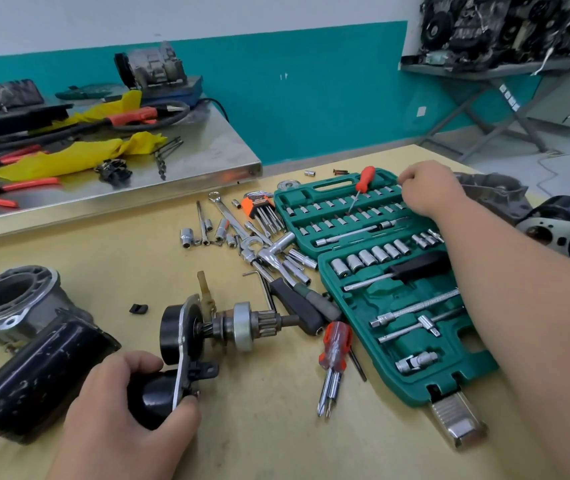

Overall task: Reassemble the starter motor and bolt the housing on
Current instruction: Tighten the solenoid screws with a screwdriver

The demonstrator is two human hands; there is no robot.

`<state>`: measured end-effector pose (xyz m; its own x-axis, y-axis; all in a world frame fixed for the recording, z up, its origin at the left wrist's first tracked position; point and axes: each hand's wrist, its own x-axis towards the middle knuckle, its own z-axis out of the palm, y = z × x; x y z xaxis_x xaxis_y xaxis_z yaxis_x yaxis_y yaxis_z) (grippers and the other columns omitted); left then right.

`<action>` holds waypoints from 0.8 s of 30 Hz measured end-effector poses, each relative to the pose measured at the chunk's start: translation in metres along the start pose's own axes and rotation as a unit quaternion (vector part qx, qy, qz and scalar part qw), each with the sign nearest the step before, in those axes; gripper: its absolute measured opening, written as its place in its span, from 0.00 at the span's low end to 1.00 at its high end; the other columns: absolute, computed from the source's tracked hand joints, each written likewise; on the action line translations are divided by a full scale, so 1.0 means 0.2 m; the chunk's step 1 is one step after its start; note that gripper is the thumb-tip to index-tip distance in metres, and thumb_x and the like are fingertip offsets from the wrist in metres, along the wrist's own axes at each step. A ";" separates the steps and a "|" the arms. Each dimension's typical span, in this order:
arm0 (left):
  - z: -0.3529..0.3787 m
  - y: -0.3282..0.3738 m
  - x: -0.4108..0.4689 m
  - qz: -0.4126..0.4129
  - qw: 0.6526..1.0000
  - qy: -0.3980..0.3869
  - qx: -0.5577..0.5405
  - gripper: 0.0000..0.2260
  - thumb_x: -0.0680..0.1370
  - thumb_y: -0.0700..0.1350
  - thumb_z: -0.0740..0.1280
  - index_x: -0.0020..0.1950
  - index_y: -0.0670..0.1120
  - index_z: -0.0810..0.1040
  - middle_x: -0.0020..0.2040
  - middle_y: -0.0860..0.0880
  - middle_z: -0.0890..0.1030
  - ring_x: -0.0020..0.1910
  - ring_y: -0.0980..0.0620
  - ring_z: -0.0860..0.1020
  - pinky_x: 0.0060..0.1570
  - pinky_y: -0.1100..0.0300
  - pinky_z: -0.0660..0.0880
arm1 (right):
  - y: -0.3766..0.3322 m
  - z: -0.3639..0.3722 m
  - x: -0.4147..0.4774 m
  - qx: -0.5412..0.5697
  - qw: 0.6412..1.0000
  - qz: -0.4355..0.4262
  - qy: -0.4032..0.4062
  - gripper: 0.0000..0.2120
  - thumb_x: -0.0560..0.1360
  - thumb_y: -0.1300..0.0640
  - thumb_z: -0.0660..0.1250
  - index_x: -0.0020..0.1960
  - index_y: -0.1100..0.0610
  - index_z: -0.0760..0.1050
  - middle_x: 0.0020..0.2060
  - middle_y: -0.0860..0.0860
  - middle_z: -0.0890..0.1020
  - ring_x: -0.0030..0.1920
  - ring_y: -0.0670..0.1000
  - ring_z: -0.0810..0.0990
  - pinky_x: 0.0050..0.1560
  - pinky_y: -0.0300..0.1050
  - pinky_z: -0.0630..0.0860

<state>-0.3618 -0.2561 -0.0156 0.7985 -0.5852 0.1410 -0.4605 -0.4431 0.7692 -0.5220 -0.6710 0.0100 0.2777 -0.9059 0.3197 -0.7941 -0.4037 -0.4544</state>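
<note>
My left hand grips the black solenoid of the starter motor's inner assembly near the table's front left. Its metal plate, shaft and pinion gear point to the right, toward the tools. The black cylindrical motor body lies just left of that hand. Behind it lies the grey aluminium housing, apart from the assembly. My right hand reaches over the open green socket case, fingers curled at the far right end of the top row of bits. What the fingertips hold is hidden.
A red-handled screwdriver leans on the case. A ratchet, loose sockets, a spanner, hex keys and a red and clear screwdriver lie left of the case. More motor parts sit far right. A steel bench stands behind.
</note>
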 end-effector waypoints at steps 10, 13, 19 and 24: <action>0.01 -0.02 0.01 0.015 1.000 0.005 -0.008 0.23 0.57 0.37 0.81 0.40 0.54 0.72 0.41 0.51 0.76 0.40 0.56 0.74 0.38 0.55 0.66 | -0.05 0.02 0.05 0.172 0.980 0.098 0.035 0.16 0.77 0.58 0.57 0.51 0.65 0.81 0.50 0.63 0.82 0.51 0.62 0.78 0.53 0.49 0.74; 0.01 -0.02 0.01 0.022 1.000 0.008 -0.006 0.23 0.57 0.37 0.81 0.40 0.53 0.72 0.41 0.52 0.76 0.40 0.57 0.74 0.36 0.58 0.65 | -0.03 0.07 0.00 0.112 0.987 0.115 -0.013 0.17 0.78 0.53 0.56 0.47 0.64 0.78 0.48 0.64 0.81 0.46 0.61 0.76 0.46 0.47 0.71; 0.02 -0.05 0.02 0.040 0.999 0.012 0.002 0.24 0.56 0.36 0.81 0.39 0.55 0.72 0.40 0.51 0.77 0.40 0.55 0.75 0.38 0.53 0.67 | -0.02 -0.01 0.06 0.421 0.869 0.220 0.144 0.16 0.78 0.57 0.55 0.56 0.61 0.79 0.46 0.57 0.79 0.40 0.53 0.75 0.42 0.45 0.71; 0.03 -0.06 0.02 0.039 0.999 0.018 0.014 0.25 0.55 0.36 0.81 0.39 0.55 0.71 0.40 0.50 0.77 0.39 0.53 0.75 0.39 0.52 0.68 | 0.01 0.00 0.04 0.136 0.980 0.134 0.063 0.17 0.80 0.58 0.52 0.55 0.62 0.79 0.56 0.61 0.80 0.55 0.60 0.77 0.57 0.50 0.72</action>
<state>-0.3542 -0.2567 -0.0283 0.7737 -0.5932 0.2224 -0.5317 -0.4173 0.7369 -0.5206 -0.6788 0.0118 -0.0041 -0.9679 0.2512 -0.6505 -0.1882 -0.7358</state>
